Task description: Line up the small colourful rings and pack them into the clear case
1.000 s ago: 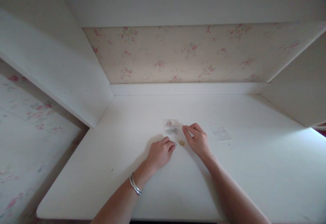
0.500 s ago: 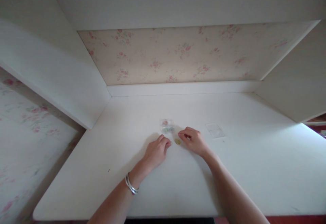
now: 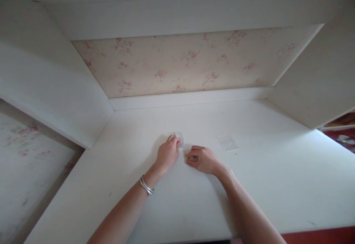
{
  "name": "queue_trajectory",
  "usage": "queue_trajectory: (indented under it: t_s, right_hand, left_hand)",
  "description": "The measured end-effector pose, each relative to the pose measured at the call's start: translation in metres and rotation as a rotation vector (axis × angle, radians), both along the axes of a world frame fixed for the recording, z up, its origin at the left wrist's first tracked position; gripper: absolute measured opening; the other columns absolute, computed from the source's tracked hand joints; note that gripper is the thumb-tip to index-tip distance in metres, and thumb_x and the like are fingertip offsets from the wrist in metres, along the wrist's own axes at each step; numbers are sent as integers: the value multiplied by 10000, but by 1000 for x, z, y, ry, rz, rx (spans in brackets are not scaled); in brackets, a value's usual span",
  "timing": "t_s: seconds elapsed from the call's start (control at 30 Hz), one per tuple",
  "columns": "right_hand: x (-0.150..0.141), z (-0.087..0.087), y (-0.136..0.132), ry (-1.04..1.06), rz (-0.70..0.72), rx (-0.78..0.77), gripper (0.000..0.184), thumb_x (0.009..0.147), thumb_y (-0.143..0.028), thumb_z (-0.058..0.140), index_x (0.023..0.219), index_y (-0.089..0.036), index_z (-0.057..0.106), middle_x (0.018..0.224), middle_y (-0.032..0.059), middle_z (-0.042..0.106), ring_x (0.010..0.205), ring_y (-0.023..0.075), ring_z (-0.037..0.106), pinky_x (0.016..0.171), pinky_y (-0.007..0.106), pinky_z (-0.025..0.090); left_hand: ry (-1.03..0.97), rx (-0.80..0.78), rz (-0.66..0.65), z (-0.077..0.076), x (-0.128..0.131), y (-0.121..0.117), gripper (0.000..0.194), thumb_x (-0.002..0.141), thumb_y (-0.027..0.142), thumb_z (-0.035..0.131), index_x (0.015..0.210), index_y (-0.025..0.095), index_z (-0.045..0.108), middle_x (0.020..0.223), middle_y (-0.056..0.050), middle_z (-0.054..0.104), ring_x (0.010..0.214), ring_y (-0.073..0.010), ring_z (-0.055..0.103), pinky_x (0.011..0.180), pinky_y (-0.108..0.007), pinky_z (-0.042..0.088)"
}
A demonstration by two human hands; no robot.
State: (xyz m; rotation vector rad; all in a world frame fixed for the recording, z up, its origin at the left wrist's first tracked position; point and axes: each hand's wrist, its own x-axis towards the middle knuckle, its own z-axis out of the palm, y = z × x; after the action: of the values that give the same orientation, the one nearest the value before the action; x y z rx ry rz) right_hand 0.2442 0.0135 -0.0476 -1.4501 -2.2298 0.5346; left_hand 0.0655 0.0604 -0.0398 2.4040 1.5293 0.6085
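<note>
A small clear plastic box [image 3: 181, 136] lies on the white table, partly covered by my left hand [image 3: 168, 151]. The fingers of that hand are pinched together over the box's near side; whatever is between them is too small and hidden to name. To the right and nearer me, my right hand [image 3: 201, 159] has thumb and forefinger closed on a small gold-coloured round piece [image 3: 185, 156] at the table surface. It looks like a coin, but the detail is blurred. The box's contents are mostly hidden now.
A flat clear plastic lid [image 3: 227, 143] lies to the right of my hands. White side panels and a low back ledge [image 3: 191, 98] enclose the white table [image 3: 138, 207]. A tiny dark mark [image 3: 110, 194] shows at left. Flowered wallpaper [image 3: 166, 63] covers the back.
My left hand has moved forward from the table onto the clear box. My right hand has come down and closed on the gold piece. The camera view has turned slightly.
</note>
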Motion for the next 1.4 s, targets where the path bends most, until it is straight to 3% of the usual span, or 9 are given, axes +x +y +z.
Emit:
queue_trajectory:
  t_s: [0.23,0.47,0.63,0.83,1.13,1.4]
  right_hand:
    - [0,-1,0,-42,30,28,186,842,-258,530,777,-258,704,757,-16,624,662,98,557,600,216,353]
    - [0,-2,1,57,49,-15,226,876,-286,501,811,-263,716,765,-8,626,660,100,556,606,213,373]
    - [-1,-7,5,228,-9,-47,235,865,-351,525,794,-238,719,756,10,622,637,106,546,575,216,389]
    - [-10,-8,17,384,-123,16,247,855,-378,543,783,-208,708,724,16,598,602,103,504,547,221,369]
    - [-13,-15,9,328,-107,-59,262,837,-393,557,738,-197,700,703,7,574,606,105,504,542,219,361]
    - [-12,-13,1,283,-113,-76,240,857,-336,530,751,-205,700,715,6,577,625,106,522,556,218,361]
  left_hand:
    - [-132,42,23,-2,-16,-12,199,933,289,406,935,209,588,941,-30,609,880,-147,592,773,-247,445]
    - [-307,-54,-29,-11,-36,-35,224,928,301,401,900,196,597,901,-41,620,878,-157,587,768,-260,449]
    - [-218,-116,-103,-15,-30,-45,207,919,269,414,906,216,613,886,-29,623,821,-152,595,736,-260,460]
    - [-47,-45,-205,-13,-17,-51,250,903,262,442,1112,269,580,960,-38,608,864,-184,586,788,-312,460]
    - [-3,-13,-180,-17,-22,-50,246,923,258,391,901,226,635,875,-46,599,787,-173,584,749,-302,461]
    - [-39,12,-180,-18,-23,-50,225,907,272,441,1056,253,608,895,-30,574,851,-166,563,772,-286,464]
